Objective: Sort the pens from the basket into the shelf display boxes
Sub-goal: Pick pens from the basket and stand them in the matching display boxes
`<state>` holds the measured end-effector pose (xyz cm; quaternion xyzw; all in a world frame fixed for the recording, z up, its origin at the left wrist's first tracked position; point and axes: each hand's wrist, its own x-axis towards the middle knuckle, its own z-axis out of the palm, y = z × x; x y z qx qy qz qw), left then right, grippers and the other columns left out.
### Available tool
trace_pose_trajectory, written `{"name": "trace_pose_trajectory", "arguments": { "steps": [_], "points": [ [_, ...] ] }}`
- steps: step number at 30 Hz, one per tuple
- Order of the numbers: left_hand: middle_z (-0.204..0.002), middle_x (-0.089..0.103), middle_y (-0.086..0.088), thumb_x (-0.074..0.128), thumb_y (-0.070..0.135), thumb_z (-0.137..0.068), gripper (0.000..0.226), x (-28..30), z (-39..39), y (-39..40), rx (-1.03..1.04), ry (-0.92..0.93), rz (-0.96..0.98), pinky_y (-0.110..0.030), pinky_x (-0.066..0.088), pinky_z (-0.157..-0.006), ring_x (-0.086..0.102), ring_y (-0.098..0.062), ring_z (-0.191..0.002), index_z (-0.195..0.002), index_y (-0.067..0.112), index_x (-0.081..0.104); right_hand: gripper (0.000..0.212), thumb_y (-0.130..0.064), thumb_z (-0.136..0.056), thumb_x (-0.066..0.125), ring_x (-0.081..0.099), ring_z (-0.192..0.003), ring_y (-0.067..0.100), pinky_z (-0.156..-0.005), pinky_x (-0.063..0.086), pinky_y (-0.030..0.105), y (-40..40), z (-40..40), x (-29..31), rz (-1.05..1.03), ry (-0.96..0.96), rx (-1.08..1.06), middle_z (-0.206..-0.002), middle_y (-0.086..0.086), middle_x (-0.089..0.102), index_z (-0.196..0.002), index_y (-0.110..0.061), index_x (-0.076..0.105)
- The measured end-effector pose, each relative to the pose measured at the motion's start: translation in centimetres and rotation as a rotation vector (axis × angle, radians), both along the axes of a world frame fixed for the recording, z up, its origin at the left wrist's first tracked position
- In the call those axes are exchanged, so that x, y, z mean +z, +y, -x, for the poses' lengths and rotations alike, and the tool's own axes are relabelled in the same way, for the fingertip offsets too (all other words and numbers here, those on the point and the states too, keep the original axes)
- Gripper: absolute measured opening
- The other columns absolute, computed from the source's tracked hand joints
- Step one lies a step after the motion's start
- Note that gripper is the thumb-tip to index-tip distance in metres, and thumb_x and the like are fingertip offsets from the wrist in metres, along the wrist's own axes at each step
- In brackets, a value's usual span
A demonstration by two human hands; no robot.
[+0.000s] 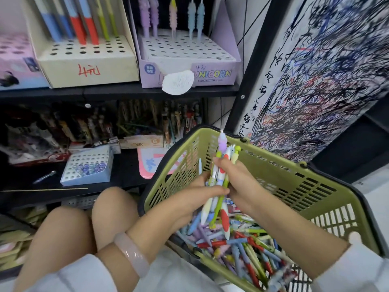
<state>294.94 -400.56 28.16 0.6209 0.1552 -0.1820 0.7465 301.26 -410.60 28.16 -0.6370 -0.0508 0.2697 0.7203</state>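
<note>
We are gripping a bundle of pens (pixel 220 186) with both hands above the green basket (pixel 280 182): our left hand (pixel 202 190) fingers are curling round the barrels, our right hand (pixel 233 178) fingers are pinching them higher up. Below our fingers, loose pens (pixel 237 247) are filling the basket. Beyond our fingertips, the cream display box (pixel 88 66) and the lilac Unicorn box (pixel 189 66) are sitting on the shelf (pixel 117 91).
</note>
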Motion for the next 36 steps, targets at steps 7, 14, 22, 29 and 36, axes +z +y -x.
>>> {"name": "trace_pose_trajectory", "arguments": {
  "steps": [7,14,22,29,36],
  "points": [
    [-0.069,0.067,-0.008,0.058,0.006,-0.088,0.011,1.1,0.5,0.1,0.066,-0.078,0.081,-0.029,0.057,-0.062,0.064,-0.017,-0.056,-0.093,0.013,0.065,0.019,-0.047,-0.092,0.048,0.065,-0.075,-0.001,-0.054,0.045,0.009,0.9,0.5,1.5,0.215,-0.271,0.081,-0.086,-0.014,0.069,-0.102,-0.035,0.060],
    [-0.090,0.073,-0.010,0.061,0.012,-0.089,0.012,1.9,1.1,0.4,0.084,-0.186,0.083,-0.026,0.058,-0.064,0.068,-0.021,-0.078,-0.097,0.016,0.067,0.043,-0.066,-0.077,0.051,0.063,-0.105,0.008,-0.085,0.052,0.021,0.7,1.2,2.0,0.103,-0.316,0.071,-0.109,-0.014,0.068,-0.110,-0.040,0.061],
    [-0.076,0.067,-0.010,0.060,0.005,-0.088,0.008,2.4,1.3,-0.1,0.247,-0.211,0.079,-0.035,0.059,-0.070,0.064,-0.019,-0.069,-0.092,0.009,0.066,0.034,-0.052,-0.094,0.041,0.070,-0.082,0.019,-0.063,0.055,0.032,1.9,1.8,2.5,-0.061,-0.091,-0.094,-0.094,0.001,0.073,-0.101,-0.029,0.065],
    [-0.062,0.062,-0.006,0.060,0.005,-0.087,0.005,3.5,1.0,1.9,0.467,-0.218,0.122,-0.024,0.051,-0.049,0.062,-0.015,-0.048,-0.087,0.010,0.062,0.020,-0.021,-0.101,0.039,0.065,-0.074,0.008,-0.061,0.051,0.021,3.2,0.5,4.2,-0.108,-0.208,-0.159,-0.086,-0.001,0.070,-0.110,-0.015,0.056],
    [-0.066,0.071,0.000,0.058,0.006,-0.089,0.009,5.3,0.9,5.8,0.569,-0.304,0.215,-0.025,0.053,-0.048,0.068,-0.016,-0.056,-0.095,0.011,0.062,0.016,-0.014,-0.100,0.039,0.066,-0.074,0.012,-0.055,0.051,0.023,5.7,1.2,5.3,-0.173,-0.157,0.067,-0.107,0.001,0.071,-0.106,-0.010,0.053]
  ]
}}
